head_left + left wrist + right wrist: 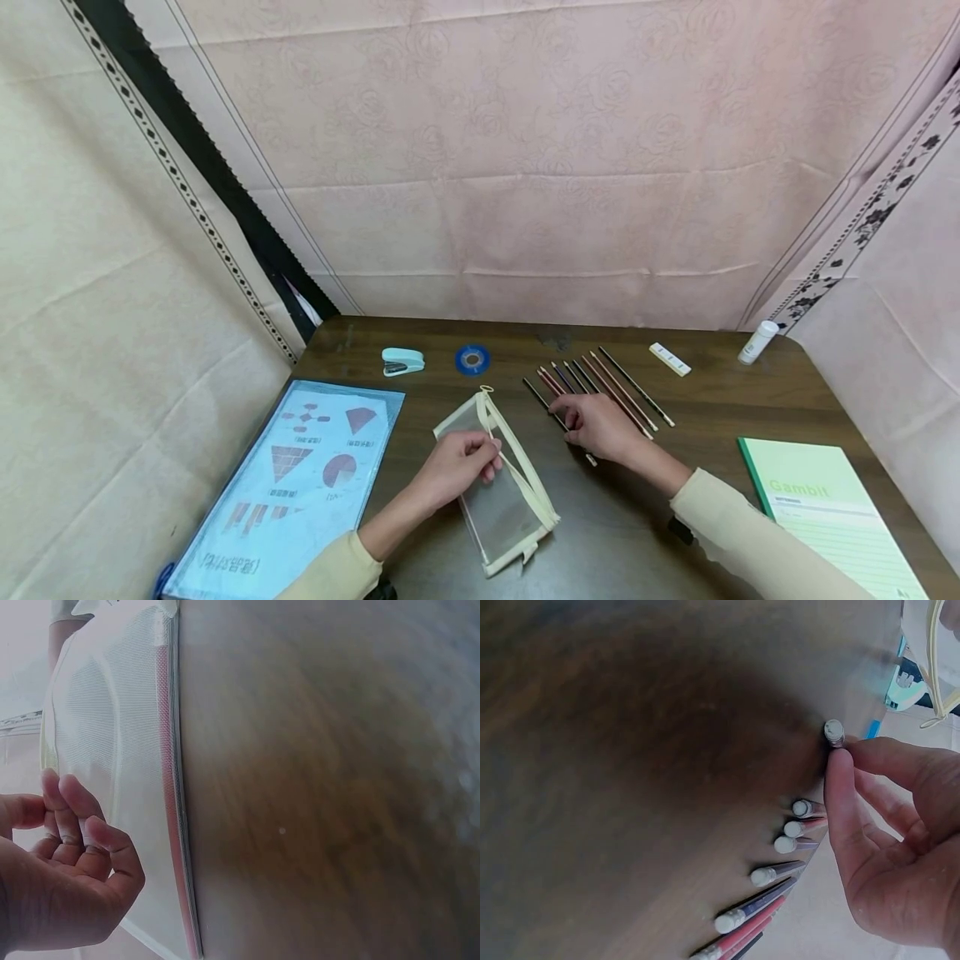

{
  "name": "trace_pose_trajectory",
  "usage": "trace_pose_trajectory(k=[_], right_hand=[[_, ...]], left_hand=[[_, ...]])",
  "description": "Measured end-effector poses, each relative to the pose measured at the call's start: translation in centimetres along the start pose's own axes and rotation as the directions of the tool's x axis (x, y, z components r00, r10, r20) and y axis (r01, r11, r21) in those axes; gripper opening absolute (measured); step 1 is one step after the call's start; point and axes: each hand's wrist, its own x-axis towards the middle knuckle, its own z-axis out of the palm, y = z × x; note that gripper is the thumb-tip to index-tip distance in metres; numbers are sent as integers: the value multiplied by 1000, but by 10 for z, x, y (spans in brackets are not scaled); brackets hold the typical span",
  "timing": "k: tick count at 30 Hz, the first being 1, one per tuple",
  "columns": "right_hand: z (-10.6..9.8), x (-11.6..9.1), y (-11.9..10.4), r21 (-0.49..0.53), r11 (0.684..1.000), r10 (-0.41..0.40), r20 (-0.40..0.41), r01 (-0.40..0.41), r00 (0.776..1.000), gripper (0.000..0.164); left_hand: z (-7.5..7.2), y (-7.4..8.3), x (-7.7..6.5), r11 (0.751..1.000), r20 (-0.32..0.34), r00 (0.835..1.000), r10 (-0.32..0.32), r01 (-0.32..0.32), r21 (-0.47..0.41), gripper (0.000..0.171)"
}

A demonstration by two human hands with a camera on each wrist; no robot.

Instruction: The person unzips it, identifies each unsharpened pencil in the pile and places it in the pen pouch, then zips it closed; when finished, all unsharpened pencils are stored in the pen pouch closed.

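A cream-edged mesh pencil pouch (504, 518) lies slantwise on the table, its zipper side toward the pencils. My left hand (456, 468) pinches the pouch's upper edge between thumb and fingertips; the mesh hangs beside the fingers in the left wrist view. With thumb and index finger, my right hand (600, 427) pinches a dark pencil (536, 393), the leftmost of the group. Its white eraser end (834, 732) shows in the right wrist view. Several more pencils (624, 391), dark and reddish, lie side by side just beyond and right of that hand.
A light-blue stapler (402, 362), a roll of blue tape (472, 360), a white eraser (670, 359) and a white glue stick (758, 342) lie along the back. A blue printed folder (315, 475) lies left, a green notebook (832, 508) right. Curtains surround the table.
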Motion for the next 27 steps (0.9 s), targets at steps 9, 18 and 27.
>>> trace_pose_trajectory(k=[9, 18, 27], right_hand=[[0, 2, -4, -47, 995, 87, 17, -86, 996, 43], [0, 2, -11, -40, 994, 102, 20, -102, 995, 43], [-10, -5, -23, 20, 998, 60, -49, -59, 997, 45]], left_hand=[[1, 0, 0, 1000, 2, 1000, -19, 19, -3, 30], [2, 1, 0, 1000, -4, 1000, 0, 0, -17, 30], [3, 2, 2, 1000, 11, 1000, 6, -6, -18, 29]])
